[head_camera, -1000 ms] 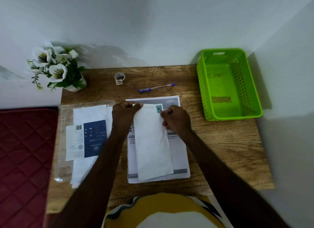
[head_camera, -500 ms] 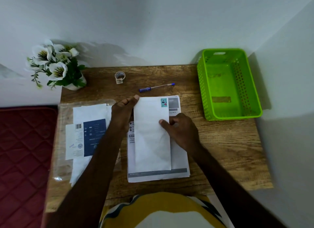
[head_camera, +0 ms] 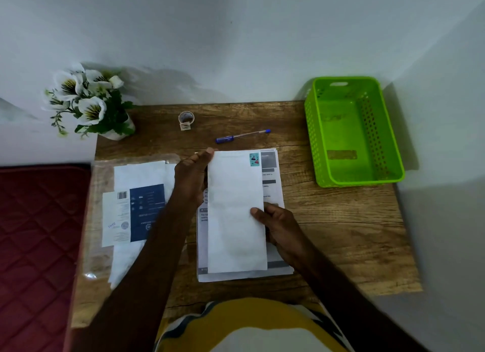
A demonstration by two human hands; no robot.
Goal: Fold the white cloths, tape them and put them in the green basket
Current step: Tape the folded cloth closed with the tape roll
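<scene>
Best to keep the cloth (head_camera: 236,212) flat and its long edges square, then crease firmly before reaching for the tape (head_camera: 186,118) in the upper centre of the frame. Left hand (head_camera: 191,178) steadying the upper left corner, thumb and fingers pinching that edge; right hand (head_camera: 278,225) gripping the right edge, thumb on top. Cloth at mid-frame on printed sheets (head_camera: 273,183) on the worktop (head_camera: 341,233): white, long, narrow, already folded, a small teal sticker (head_camera: 254,159) at its upper right corner. Basket (head_camera: 312,131) at upper right, well apart.

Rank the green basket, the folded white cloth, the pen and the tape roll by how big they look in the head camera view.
1. green basket, though close to
2. folded white cloth
3. pen
4. tape roll
</scene>
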